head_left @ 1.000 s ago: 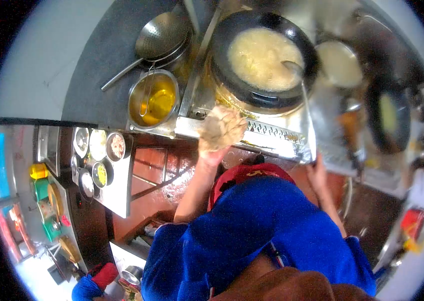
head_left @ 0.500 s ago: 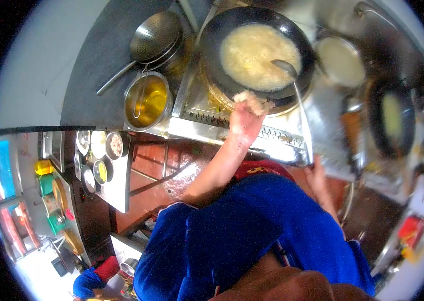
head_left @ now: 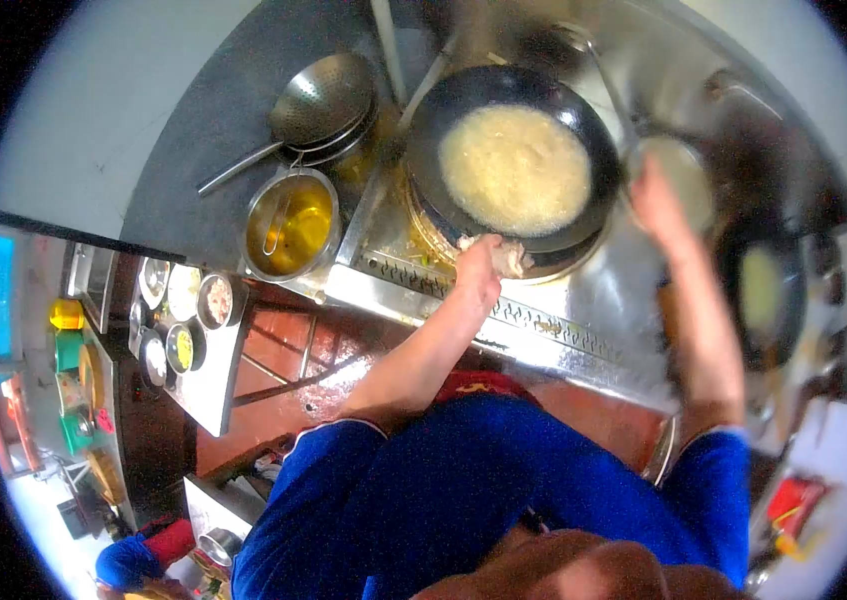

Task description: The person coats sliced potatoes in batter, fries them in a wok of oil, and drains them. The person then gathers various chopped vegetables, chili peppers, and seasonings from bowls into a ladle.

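A black wok [head_left: 598,190] on the stove holds pale, frothy food [head_left: 515,168]. At its near rim my left hand [head_left: 480,272] is closed on a crumpled beige cloth [head_left: 512,259], which touches the wok's edge. My right hand [head_left: 655,200] is raised to the right of the wok, wrapped round the handle of a ladle [head_left: 611,88]. The ladle's head points to the far side, beyond the wok. Just behind my right hand is a round pot of pale liquid [head_left: 685,182].
Left of the wok sit a perforated strainer [head_left: 321,100] and a metal bowl of yellow oil [head_left: 301,228]. Another wok [head_left: 783,300] is at right. Several bowls stand on a white side table [head_left: 213,385]. A person [head_left: 133,560] is at lower left.
My right hand has risen from the stove's front edge with the ladle, whose head has left the wok. My left hand has brought the cloth from the stove's front to the wok's rim.
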A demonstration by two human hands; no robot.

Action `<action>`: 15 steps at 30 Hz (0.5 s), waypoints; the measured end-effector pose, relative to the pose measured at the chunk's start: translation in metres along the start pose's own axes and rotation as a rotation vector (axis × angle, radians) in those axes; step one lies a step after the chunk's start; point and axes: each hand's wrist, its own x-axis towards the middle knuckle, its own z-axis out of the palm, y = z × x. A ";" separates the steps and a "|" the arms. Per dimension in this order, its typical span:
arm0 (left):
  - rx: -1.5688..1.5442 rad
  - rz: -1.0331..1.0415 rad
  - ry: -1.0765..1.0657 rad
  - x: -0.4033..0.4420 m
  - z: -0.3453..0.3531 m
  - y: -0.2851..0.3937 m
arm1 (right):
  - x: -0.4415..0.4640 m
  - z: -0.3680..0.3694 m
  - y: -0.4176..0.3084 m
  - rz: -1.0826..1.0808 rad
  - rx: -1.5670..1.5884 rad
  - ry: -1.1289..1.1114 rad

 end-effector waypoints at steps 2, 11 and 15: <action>0.008 -0.038 0.011 0.008 -0.003 0.000 | 0.031 -0.029 -0.043 -0.030 -0.203 -0.125; 0.090 0.144 -0.001 -0.009 -0.023 0.049 | 0.056 -0.068 -0.064 -0.005 0.044 -0.447; 0.022 -0.005 -0.222 0.000 -0.048 0.081 | 0.034 -0.086 -0.075 0.151 -0.002 -0.528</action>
